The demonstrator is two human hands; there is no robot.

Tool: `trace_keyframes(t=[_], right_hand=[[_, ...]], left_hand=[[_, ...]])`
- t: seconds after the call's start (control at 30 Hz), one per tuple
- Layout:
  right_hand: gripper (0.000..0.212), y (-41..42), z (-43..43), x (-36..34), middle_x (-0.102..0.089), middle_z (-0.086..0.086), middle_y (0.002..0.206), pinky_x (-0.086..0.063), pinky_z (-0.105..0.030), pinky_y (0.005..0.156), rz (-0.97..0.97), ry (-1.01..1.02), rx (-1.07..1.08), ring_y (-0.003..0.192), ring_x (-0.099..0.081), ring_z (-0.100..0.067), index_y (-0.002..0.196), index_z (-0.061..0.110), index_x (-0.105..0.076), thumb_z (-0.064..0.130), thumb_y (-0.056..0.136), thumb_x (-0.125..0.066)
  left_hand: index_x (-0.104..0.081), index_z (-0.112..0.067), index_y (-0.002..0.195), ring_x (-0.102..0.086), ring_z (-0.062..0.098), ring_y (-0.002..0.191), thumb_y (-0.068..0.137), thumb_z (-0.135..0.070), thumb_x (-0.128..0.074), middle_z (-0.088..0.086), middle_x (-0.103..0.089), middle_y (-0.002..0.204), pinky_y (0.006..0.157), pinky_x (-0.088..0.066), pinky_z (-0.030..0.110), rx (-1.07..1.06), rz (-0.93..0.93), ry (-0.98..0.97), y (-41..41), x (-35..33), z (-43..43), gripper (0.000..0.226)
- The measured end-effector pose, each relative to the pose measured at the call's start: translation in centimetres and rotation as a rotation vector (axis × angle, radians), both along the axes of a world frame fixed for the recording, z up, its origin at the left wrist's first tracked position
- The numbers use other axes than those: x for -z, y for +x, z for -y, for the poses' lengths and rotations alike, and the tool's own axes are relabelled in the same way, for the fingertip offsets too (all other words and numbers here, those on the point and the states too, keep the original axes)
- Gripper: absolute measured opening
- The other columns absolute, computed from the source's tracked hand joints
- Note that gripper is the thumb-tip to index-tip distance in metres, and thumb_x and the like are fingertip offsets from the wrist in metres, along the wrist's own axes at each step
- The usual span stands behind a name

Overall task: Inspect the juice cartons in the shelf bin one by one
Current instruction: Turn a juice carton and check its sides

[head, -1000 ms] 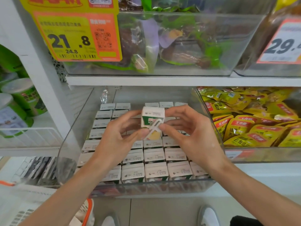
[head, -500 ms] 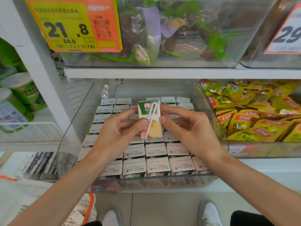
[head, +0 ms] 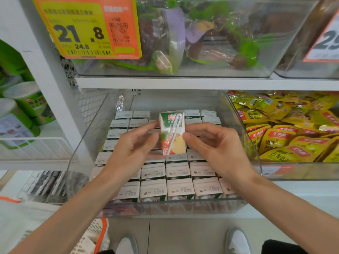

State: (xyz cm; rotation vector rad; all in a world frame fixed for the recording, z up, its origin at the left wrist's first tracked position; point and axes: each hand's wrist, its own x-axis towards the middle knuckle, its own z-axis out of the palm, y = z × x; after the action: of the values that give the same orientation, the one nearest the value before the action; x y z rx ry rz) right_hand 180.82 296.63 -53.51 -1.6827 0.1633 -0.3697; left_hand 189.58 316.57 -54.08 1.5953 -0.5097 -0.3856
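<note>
A small juice carton (head: 172,132) with a wrapped straw taped across its face is held upright above the clear shelf bin (head: 165,208). My left hand (head: 132,149) pinches its left side, and my right hand (head: 211,145) pinches its right side with thumb and fingers. Several more juice cartons (head: 178,171) stand in tight rows in the bin below, their white tops showing printed dates. My hands hide some of the middle rows.
A clear bin of yellow snack packets (head: 286,136) sits to the right. Above, a bin of bagged goods (head: 192,39) carries a yellow-orange price tag (head: 86,28). Green tubs (head: 23,110) stand on the left shelf. A basket (head: 93,235) and my shoes (head: 236,241) are below.
The carton has been turned from top-forward to upright, its straw face now toward me, and lifted slightly. Both hands kept their hold.
</note>
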Motion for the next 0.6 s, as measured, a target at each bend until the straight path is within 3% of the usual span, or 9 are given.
trace_keyframes(t=[0.1, 0.23, 0.4, 0.6], right_hand=[[0.020, 0.0, -0.1, -0.1, -0.080, 0.014, 0.112, -0.058, -0.015, 0.088, -0.040, 0.028, -0.065, 0.105, -0.076, -0.005, 0.114, 0.025, -0.081, 0.020, 0.095, -0.078], [0.042, -0.1, -1.0, -0.2, -0.075, 0.020, 0.124, -0.055, -0.016, 0.097, -0.051, 0.037, -0.243, 0.116, -0.071, -0.004, 0.124, 0.035, -0.076, 0.022, 0.086, -0.086], [0.048, 0.1, -1.0, -0.3, -0.076, 0.018, 0.122, -0.055, -0.020, 0.101, -0.049, 0.039, -0.227, 0.116, -0.072, -0.004, 0.126, 0.034, -0.074, 0.023, 0.081, -0.086], [0.060, 0.2, -1.1, -0.1, -0.078, 0.004, 0.115, -0.059, -0.020, 0.092, -0.060, 0.084, -0.150, 0.107, -0.077, -0.011, 0.132, 0.024, -0.068, 0.022, 0.076, -0.090]], left_hand=[[-0.065, -0.038, 0.134, -0.076, 0.015, 0.108, 0.090, -0.032, -0.069, -0.009, -0.078, 0.119, 0.081, -0.064, 0.029, 0.009, -0.002, -0.017, 0.1, 0.0, -0.1, 0.044], [-0.065, -0.038, 0.137, -0.065, 0.003, 0.125, 0.085, -0.050, -0.071, -0.022, -0.070, 0.132, 0.098, -0.059, 0.029, 0.068, 0.065, 0.043, -0.4, -0.4, -0.1, 0.053], [-0.070, -0.034, 0.129, -0.068, -0.007, 0.114, 0.092, -0.042, -0.066, -0.023, -0.075, 0.122, 0.083, -0.054, 0.009, 0.097, 0.049, 0.026, -0.7, -0.5, 0.4, 0.039], [-0.070, -0.035, 0.131, -0.069, -0.005, 0.114, 0.092, -0.049, -0.065, -0.024, -0.074, 0.123, 0.085, -0.054, 0.009, 0.087, 0.037, 0.038, -0.5, -0.4, 0.3, 0.042]])
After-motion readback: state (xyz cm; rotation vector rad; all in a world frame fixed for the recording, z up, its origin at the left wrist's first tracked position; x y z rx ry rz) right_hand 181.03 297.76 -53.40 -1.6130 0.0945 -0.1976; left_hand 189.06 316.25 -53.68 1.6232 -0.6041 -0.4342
